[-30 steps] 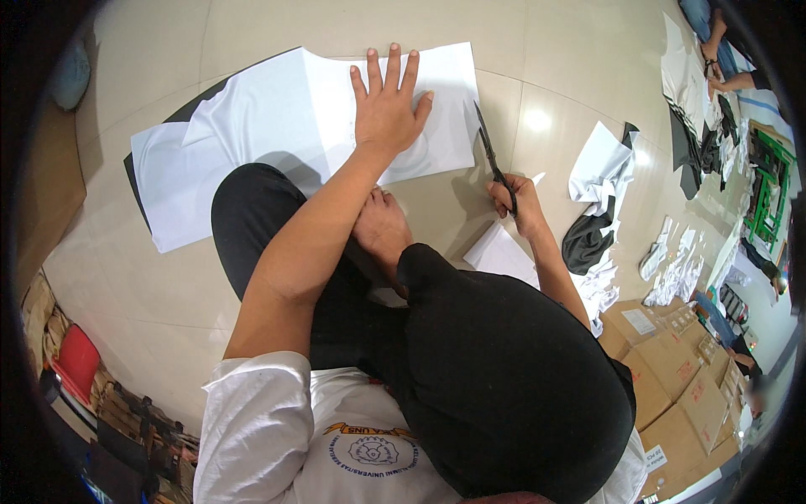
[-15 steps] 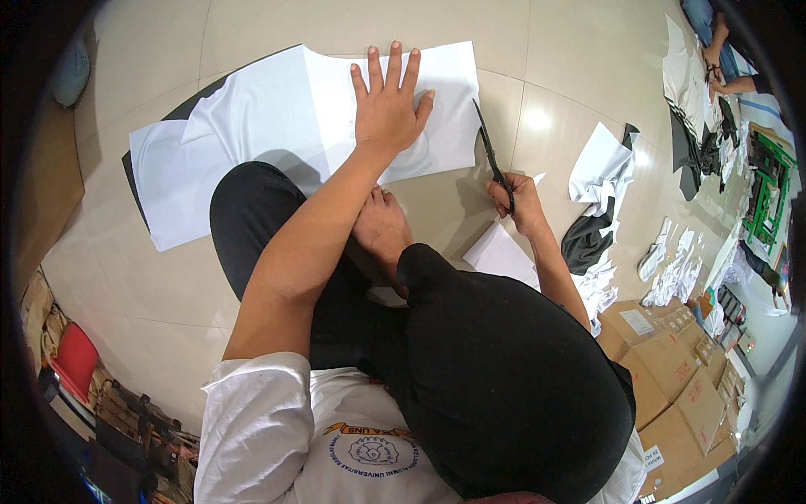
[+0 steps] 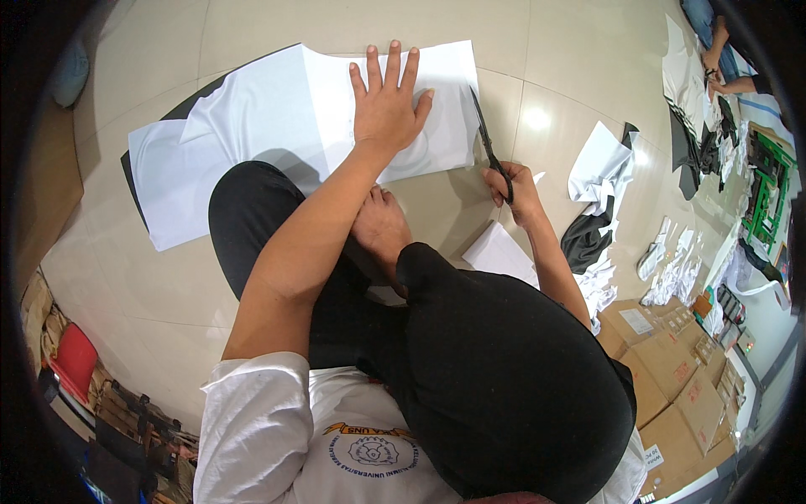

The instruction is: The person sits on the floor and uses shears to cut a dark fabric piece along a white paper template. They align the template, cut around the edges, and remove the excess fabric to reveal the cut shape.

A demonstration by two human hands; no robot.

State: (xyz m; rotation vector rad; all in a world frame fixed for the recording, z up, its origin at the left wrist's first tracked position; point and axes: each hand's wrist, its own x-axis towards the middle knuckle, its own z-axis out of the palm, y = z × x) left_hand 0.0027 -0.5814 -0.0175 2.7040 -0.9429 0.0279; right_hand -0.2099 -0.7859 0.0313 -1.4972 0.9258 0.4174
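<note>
My left hand (image 3: pixel 388 109) lies flat, fingers spread, on a long piece of white fabric or paper (image 3: pixel 235 109) spread over the floor, with a dark layer (image 3: pixel 191 102) showing along its far left edge. My right hand (image 3: pixel 516 191) grips black-handled scissors (image 3: pixel 493 154), their long blades pointing away from me at the right edge of the white piece. A folded white piece (image 3: pixel 495 252) lies below that hand, beside my black-clad leg. My bare foot (image 3: pixel 382 218) is just below the sheet.
White and black scraps (image 3: pixel 592 244) lie to the right. Beyond them are another person's hands (image 3: pixel 718 85) with fabric, a green frame (image 3: pixel 764 185) and stacked cardboard boxes (image 3: pixel 672 370). A brown board (image 3: pixel 54 176) and a red object (image 3: pixel 74 357) are at the left.
My right hand and the scissors have moved slightly up and left along the white piece's right edge. My left hand stays nearly in place.
</note>
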